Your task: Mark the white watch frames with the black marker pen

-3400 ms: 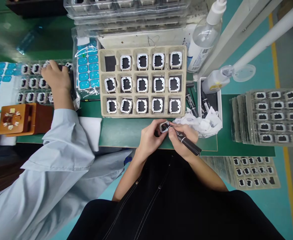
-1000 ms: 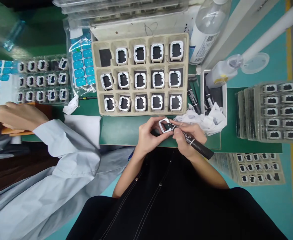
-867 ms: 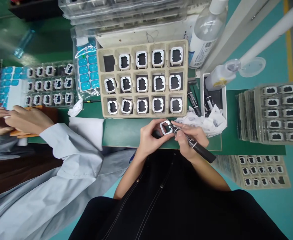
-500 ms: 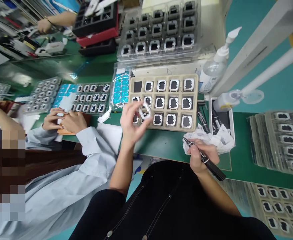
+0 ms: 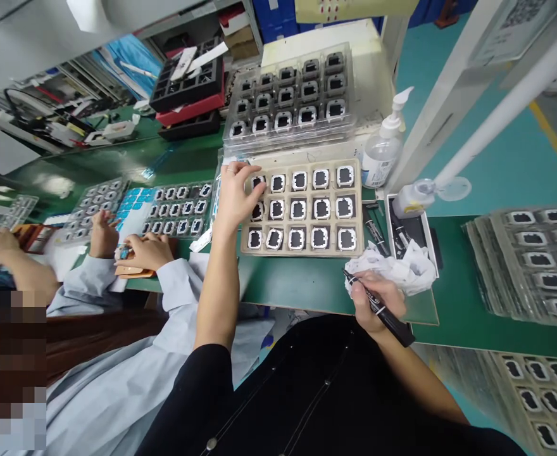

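Note:
My left hand [image 5: 233,195] reaches over the top-left cell of a cardboard tray [image 5: 302,253]. Its fingertips rest on a white square frame [image 5: 258,183] that sits in that cell. The other cells each hold a similar white frame with a dark centre. My right hand [image 5: 375,296] stays near the table's front edge and grips a black marker [image 5: 392,321], tip up. It touches a crumpled white tissue [image 5: 404,267].
A pump bottle [image 5: 381,154] and a white box of markers [image 5: 410,229] stand right of the tray. Clear blister trays of frames [image 5: 288,95] sit behind, with stacks [image 5: 532,259] at right. A co-worker's hands [image 5: 144,251] work at left by trays with blue stickers [image 5: 138,201].
My left hand carried the white frame away from the marker, up and left to the tray's top-left cell. My right hand dropped back to the tissue with the marker. The view tilted up.

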Demonstrator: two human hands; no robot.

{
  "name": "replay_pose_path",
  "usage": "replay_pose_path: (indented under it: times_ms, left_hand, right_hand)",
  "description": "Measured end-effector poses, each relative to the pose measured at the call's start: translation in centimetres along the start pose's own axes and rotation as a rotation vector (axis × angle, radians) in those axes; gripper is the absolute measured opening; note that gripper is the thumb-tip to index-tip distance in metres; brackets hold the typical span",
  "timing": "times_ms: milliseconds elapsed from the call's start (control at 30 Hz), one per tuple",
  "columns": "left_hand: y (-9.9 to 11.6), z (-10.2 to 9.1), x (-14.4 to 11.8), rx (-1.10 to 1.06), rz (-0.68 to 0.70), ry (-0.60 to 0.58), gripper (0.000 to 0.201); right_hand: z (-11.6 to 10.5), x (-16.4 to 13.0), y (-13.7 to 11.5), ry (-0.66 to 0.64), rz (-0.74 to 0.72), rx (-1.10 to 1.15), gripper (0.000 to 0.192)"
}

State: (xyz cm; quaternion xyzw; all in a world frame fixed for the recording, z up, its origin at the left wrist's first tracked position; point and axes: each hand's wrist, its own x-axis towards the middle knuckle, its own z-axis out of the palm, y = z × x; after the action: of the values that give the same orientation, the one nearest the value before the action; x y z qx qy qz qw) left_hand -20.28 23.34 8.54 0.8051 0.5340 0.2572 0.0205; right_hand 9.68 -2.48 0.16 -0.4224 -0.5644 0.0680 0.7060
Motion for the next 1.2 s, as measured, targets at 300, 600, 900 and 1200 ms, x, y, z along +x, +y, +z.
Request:
replay_pose_path:
  times_ms: [300,600,900,1200]
  left_hand:
    - [1.5,-0.6,4.6,0.045,0.088,-0.322,0.042]
    - [4.6,0.2,1.4,-0.176,0.056,-0.115,0.025]
    - [12.7,0.5,-11.9,-0.849,-0.187,-0.019,0.046]
    - [18.1,6.3,-20.6,-1.257,-0.445,-0.145,0.062]
  right_hand:
    - [-0.1,0.4,-0.4,-0.043,-0.016,0.019,0.022]
    - [-0.1,0.4,-0.4,-0.038,-0.009,0.032,0.019]
    - [0.0,0.5,-0.4,-0.049,0.003,0.035,0.016]
    - [-0.2,0.0,-0.8,-0.152,0.278,0.135,0.011]
